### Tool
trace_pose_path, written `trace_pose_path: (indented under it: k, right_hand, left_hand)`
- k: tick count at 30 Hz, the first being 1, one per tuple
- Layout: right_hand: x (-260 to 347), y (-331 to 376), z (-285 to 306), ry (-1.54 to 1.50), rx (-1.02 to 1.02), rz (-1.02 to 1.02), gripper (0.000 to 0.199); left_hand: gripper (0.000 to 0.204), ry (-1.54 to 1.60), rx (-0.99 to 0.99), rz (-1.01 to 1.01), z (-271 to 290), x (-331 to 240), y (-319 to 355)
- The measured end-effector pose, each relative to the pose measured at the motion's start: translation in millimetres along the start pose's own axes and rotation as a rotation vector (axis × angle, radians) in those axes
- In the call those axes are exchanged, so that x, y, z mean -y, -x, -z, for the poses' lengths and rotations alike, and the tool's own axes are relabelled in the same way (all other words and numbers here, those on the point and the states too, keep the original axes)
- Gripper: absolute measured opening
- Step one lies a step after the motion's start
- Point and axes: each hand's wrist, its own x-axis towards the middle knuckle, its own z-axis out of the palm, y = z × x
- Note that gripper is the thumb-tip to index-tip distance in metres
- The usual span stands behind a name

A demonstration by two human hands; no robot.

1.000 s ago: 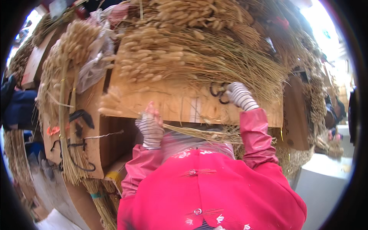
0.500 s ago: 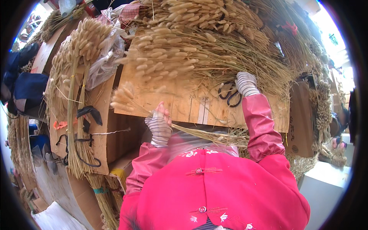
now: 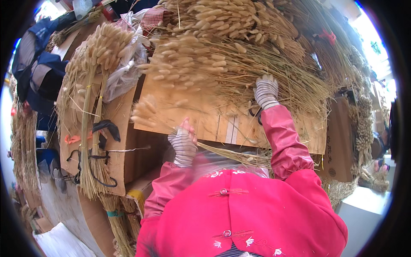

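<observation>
My left hand (image 3: 183, 144), in a striped glove, is closed around a thin bunch of dried grass stems (image 3: 222, 150). The bunch's fluffy tan heads (image 3: 145, 112) point up and left over a wooden board (image 3: 201, 118). My right hand (image 3: 265, 91), gloved the same way, reaches up into the big pile of dried grass (image 3: 222, 64) lying on the board. Its fingertips are buried among the stalks, so I cannot tell its grip. Black-handled scissors (image 3: 255, 113) lie on the board just below that wrist. Pink-red sleeves cover both arms.
A tied bundle of dried grass (image 3: 92, 107) hangs upright at the left against cardboard boxes (image 3: 128, 162). Clear plastic wrap (image 3: 124, 73) sits beside it. Dark blue clothing (image 3: 38, 73) lies at the far left. More grass bundles and a brown box (image 3: 340, 141) stand on the right.
My right hand has risen from beside the scissors into the grass pile. My left hand, with its bunch, has shifted slightly to the right.
</observation>
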Motion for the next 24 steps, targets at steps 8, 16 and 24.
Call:
trace_pose_path:
  k: [8,16,24]
  right_hand:
    - [-29.3,-6.9,75.0,0.012,-0.448,-0.166,0.022]
    - [-20.6,12.8,98.2,0.121,-0.17,-0.248,0.031]
    - [-7.4,20.5,93.7,0.081,0.09,-0.269,0.03]
  left_hand:
    - [0.025,0.034,0.005,0.044,-0.7,2.2,1.2]
    - [0.025,0.027,-0.039,0.1,-0.3,5.2,-4.1]
    - [0.026,0.039,0.021,0.114,2.2,4.6,0.0]
